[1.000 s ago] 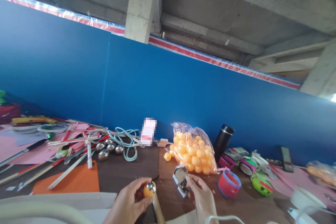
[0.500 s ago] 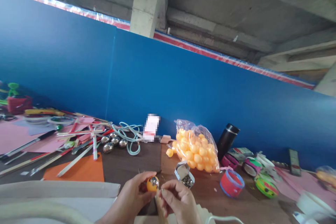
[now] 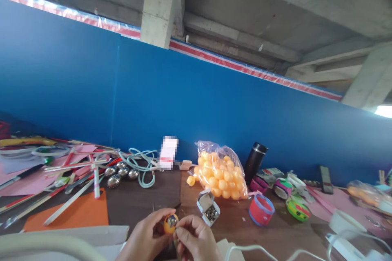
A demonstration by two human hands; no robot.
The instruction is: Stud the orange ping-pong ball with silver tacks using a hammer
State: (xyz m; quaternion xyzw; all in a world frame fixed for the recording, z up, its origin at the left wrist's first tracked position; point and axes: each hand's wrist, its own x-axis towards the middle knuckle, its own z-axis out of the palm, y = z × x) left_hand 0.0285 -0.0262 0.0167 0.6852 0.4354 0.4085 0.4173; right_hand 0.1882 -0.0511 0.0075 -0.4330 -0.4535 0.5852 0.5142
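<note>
My left hand point(image 3: 150, 232) grips an orange ping-pong ball point(image 3: 168, 228) between thumb and fingers. Shiny silver tack heads point(image 3: 172, 220) cover part of the ball's upper side. Right beside it, my right hand point(image 3: 196, 236) is closed in a pinch against the ball's right edge; the fingertips mostly hide the small thumbtack in them. Just beyond the right hand lies an open small box point(image 3: 211, 213) of silver thumbtacks. Behind it, a clear plastic bag point(image 3: 221, 173) is full of orange balls, and one loose ball point(image 3: 190, 181) lies at its left.
Several silver-studded balls point(image 3: 114, 181) sit left of centre near a pale blue cable point(image 3: 142, 159). Brushes and orange paper point(image 3: 70, 212) lie left. A phone point(image 3: 168, 153) leans on the blue partition. A black flask point(image 3: 255, 159), a red-blue tape roll point(image 3: 261, 210) and white cables are right.
The view has turned slightly right, so the scene sits further left. My right hand has come closer to the ball, its fingertips now at its edge. My left hand keeps its grip.
</note>
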